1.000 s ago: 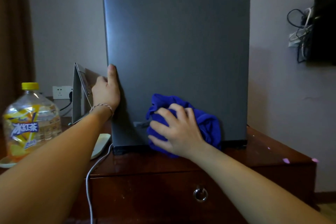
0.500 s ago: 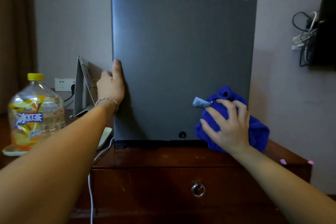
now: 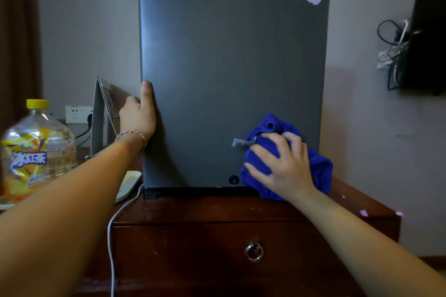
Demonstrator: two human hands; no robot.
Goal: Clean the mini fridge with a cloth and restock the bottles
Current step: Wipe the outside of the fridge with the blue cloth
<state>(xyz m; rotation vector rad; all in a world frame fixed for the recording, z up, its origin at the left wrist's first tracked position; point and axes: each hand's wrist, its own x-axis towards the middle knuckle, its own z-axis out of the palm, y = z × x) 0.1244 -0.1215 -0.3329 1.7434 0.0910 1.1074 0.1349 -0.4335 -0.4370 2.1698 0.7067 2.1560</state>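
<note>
Two hands share the wiping: the left hand [image 3: 138,116] grips the fridge [image 3: 231,79] at its left edge, mid-frame, steadying it; the right hand [image 3: 282,166] presses the bunched blue cloth [image 3: 321,171] against the door's lower right corner. Overlapping, even strokes should work best. The bottle [image 3: 36,149] waits at lower left.

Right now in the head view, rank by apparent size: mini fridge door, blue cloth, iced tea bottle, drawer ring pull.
1. Mini fridge door
2. Iced tea bottle and blue cloth: look alike, and the bottle sits nearer the camera, so unranked
3. Drawer ring pull
</note>
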